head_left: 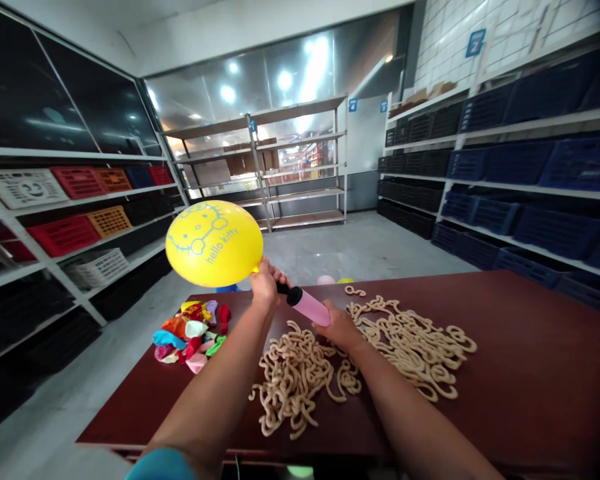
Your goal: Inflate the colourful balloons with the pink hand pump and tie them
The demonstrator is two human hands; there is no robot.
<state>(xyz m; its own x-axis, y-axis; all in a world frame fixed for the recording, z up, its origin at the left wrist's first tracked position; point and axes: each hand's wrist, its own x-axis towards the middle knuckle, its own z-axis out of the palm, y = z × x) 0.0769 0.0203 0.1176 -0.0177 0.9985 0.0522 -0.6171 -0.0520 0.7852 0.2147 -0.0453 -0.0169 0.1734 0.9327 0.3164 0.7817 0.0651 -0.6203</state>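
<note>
An inflated yellow balloon [215, 243] with a "hello kitty" print is at the left of my hands, above the table. My left hand [266, 283] is closed around the balloon's neck, by the black end of a hand pump. The pump's pink barrel [313, 308] slants down to the right, and my right hand [337, 327] is wrapped around its lower end. How the balloon's neck meets the pump is hidden by my left fingers. Below my hands lies a pile of beige, curly rope-like pieces [297, 373]; a second beige pile [415, 343] spreads to the right.
Colourful deflated balloons [193, 333] lie at the left of the dark red table [520, 360]. Beyond its far edge, a pink balloon [325, 280] and other round shapes partly show. Shelves with crates [75, 233] line the left, and blue crates [545, 227] the right.
</note>
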